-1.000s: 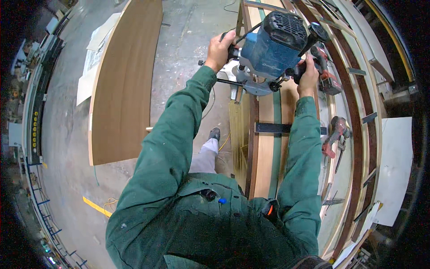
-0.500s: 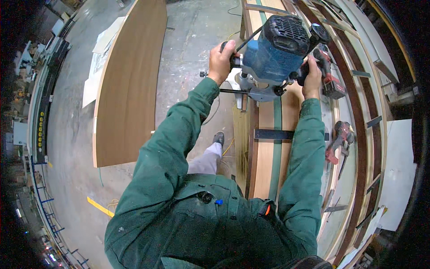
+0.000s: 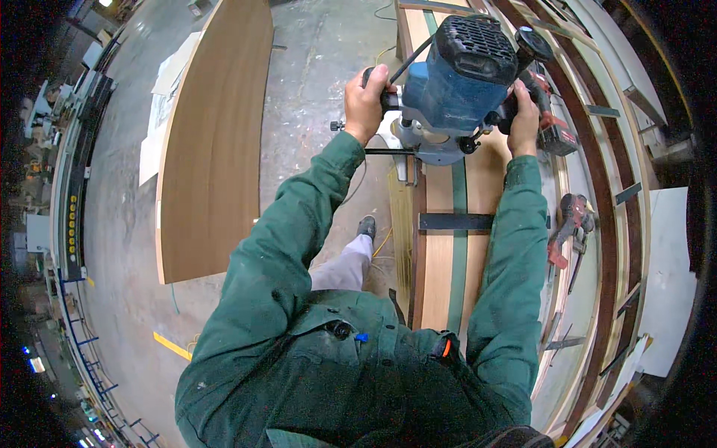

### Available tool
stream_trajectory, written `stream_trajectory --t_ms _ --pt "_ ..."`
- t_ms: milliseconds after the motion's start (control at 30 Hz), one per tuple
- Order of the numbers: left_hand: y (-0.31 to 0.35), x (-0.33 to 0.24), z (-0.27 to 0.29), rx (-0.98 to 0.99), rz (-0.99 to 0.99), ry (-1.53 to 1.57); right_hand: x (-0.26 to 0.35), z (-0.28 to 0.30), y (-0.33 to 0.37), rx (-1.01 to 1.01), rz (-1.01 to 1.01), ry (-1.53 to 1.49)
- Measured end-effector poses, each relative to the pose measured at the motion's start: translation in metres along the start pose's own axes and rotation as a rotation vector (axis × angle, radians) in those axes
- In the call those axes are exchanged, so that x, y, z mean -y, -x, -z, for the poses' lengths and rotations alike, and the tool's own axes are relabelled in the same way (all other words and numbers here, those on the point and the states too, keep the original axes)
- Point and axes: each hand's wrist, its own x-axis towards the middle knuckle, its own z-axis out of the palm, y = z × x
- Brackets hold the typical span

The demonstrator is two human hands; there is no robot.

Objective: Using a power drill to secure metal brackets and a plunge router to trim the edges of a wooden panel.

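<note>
A big blue and black plunge router [image 3: 457, 78] stands on a long wooden piece [image 3: 439, 280] with a green stripe down its length. My left hand [image 3: 364, 106] is closed round the black handle on the router's left side. On the opposite handle sits my right hand [image 3: 523, 123], its fingers curled round the far side and partly hidden. A dark rod with a knob [image 3: 337, 126] sticks out to the left of the router's base. The bit underneath is hidden by the base. Nearer to me, a black crossbar [image 3: 455, 222] lies across the wooden piece.
Right of the work lie a red and black cordless drill [image 3: 556, 134] and another red and black cordless tool [image 3: 571, 228]. Long framed strips [image 3: 609, 172] run along the right. A large wooden panel [image 3: 216, 142] stands to the left. Yellow cord [image 3: 383, 245] trails over the floor.
The router and both hands have shifted very slightly up and away in the picture, while the whole view has tilted a little. Both hands keep their grip.
</note>
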Motion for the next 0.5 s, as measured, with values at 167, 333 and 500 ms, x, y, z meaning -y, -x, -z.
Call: stream_trajectory --t_ms 167,333,500 --pt "0.004 -0.004 -0.007 -0.040 0.024 -0.001 -0.010 0.005 -0.005 0.009 -0.052 -0.055" --pt "-0.001 0.000 -0.003 -0.034 -0.002 -0.037 -0.006 0.001 -0.002 0.025 -0.108 -0.134" --pt "-0.002 0.005 -0.004 -0.024 0.010 -0.004 -0.009 0.004 -0.002 0.015 -0.106 -0.130"
